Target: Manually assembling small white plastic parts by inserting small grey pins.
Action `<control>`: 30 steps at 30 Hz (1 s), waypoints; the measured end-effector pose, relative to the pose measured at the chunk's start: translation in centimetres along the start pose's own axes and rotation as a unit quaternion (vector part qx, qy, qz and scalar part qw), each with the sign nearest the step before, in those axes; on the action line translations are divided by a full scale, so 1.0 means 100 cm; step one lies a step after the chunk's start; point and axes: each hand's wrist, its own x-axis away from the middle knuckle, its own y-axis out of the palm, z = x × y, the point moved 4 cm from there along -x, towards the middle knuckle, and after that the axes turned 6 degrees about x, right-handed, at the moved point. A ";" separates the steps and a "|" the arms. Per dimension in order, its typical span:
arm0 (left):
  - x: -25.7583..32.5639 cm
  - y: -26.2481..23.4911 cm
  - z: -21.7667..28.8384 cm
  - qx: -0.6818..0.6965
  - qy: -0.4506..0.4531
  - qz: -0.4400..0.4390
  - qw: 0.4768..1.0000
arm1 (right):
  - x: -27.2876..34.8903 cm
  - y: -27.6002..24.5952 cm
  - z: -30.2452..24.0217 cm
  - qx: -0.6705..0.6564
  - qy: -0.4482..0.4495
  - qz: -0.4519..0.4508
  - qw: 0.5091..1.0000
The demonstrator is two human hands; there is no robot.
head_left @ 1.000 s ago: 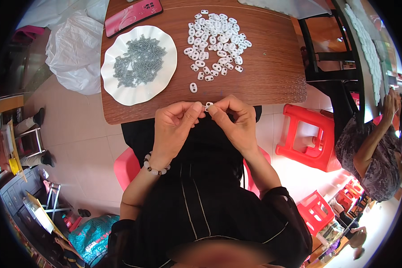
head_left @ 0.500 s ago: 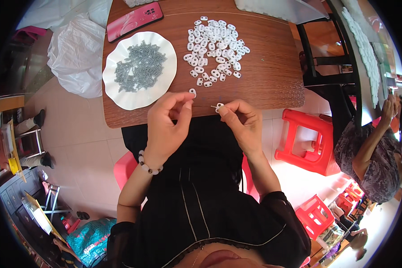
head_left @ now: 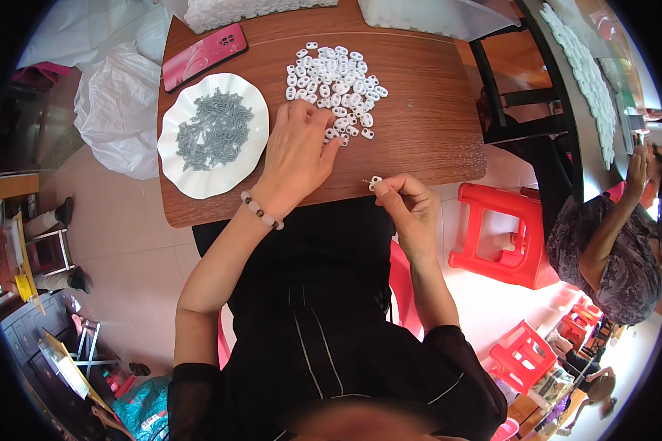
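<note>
My right hand (head_left: 408, 206) is pinching a small white clip (head_left: 376, 181) with a thin pin poking out, held just off the near edge of the bench (head_left: 434, 140). I'm judging that pin could slip free, the grip being only fingertips. My left hand (head_left: 298, 154) is reaching forward, fingers spread flat on the pile of white clips (head_left: 335, 81), and could scatter them toward the white plate (head_left: 176, 176).

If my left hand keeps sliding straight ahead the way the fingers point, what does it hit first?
Most likely the pile of small white plastic pieces: the left hand lies flat on the wooden table with its fingertips already at the pile's near edge, so the closest pieces come first.
</note>
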 end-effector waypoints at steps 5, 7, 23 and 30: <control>-0.014 0.018 0.000 0.001 0.007 -0.014 1.000 | -0.002 -0.003 0.001 -0.007 -0.002 0.005 1.000; -0.020 0.023 0.000 -0.011 -0.003 -0.034 0.999 | -0.003 -0.004 0.003 -0.005 -0.004 0.004 1.000; -0.002 0.004 -0.031 0.501 -0.277 -0.023 0.819 | -0.018 0.007 -0.009 -0.031 -0.038 -0.010 0.999; 0.034 -0.019 -0.012 0.605 -0.321 -0.035 0.728 | -0.023 0.025 -0.026 -0.041 -0.047 -0.029 0.998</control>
